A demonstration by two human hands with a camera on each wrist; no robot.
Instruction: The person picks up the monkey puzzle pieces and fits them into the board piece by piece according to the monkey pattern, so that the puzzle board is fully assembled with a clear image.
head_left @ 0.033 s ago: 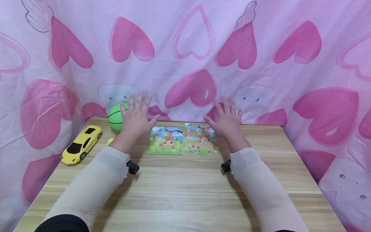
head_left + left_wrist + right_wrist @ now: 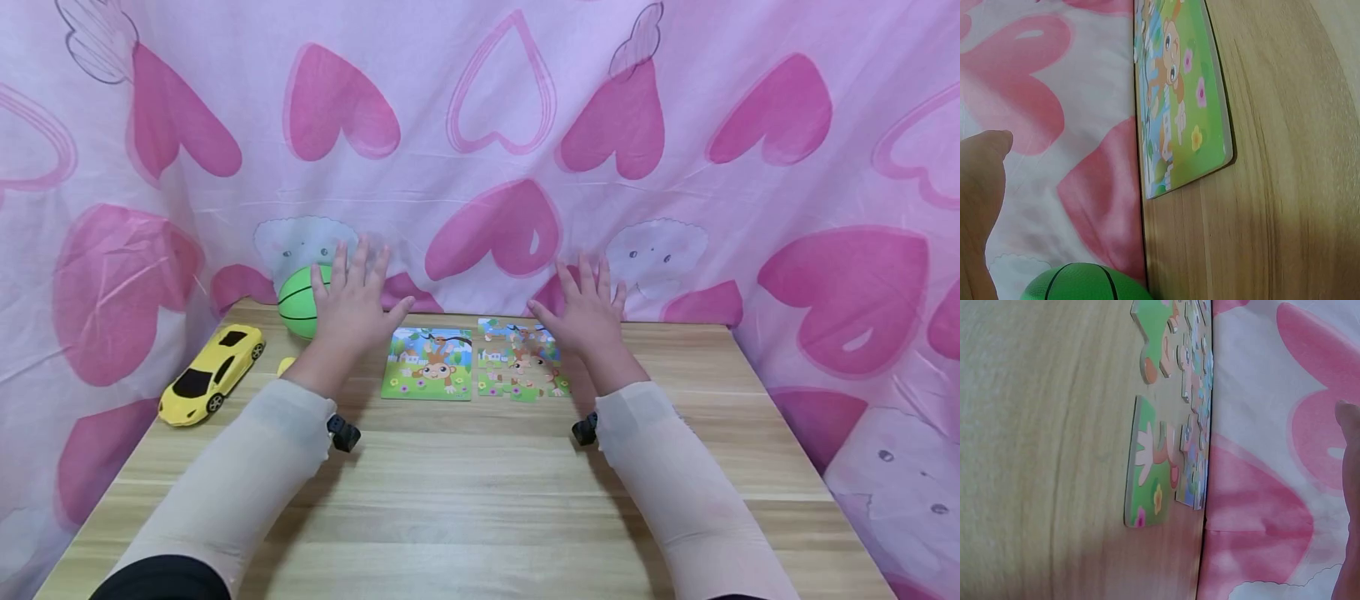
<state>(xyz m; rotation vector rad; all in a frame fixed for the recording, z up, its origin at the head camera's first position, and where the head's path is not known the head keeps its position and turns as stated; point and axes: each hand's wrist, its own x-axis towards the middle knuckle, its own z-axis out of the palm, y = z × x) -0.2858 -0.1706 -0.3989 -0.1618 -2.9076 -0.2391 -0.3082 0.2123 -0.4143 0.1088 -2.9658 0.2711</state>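
Observation:
In the head view my left hand (image 2: 352, 307) hangs above the table's back left part with fingers spread and nothing in it. It partly covers a green ball (image 2: 296, 302) with black lines. My right hand (image 2: 588, 318), likewise spread and holding nothing, overlaps the right side of a group of jigsaw pieces (image 2: 522, 393). These pieces carry a monkey picture and lie with gaps between them. Left of them lies a flat monkey picture board (image 2: 427, 379). The left wrist view has the board (image 2: 1200, 140) beside the ball (image 2: 1082, 284); the right wrist view shows a corner piece (image 2: 1147, 487) lying apart.
A yellow toy car (image 2: 213, 375) stands at the table's left edge. Some small yellow thing (image 2: 286, 365) peeks out behind my left forearm. Along the back and sides of the wooden table (image 2: 465, 500) hangs a pink heart-print curtain (image 2: 495, 225).

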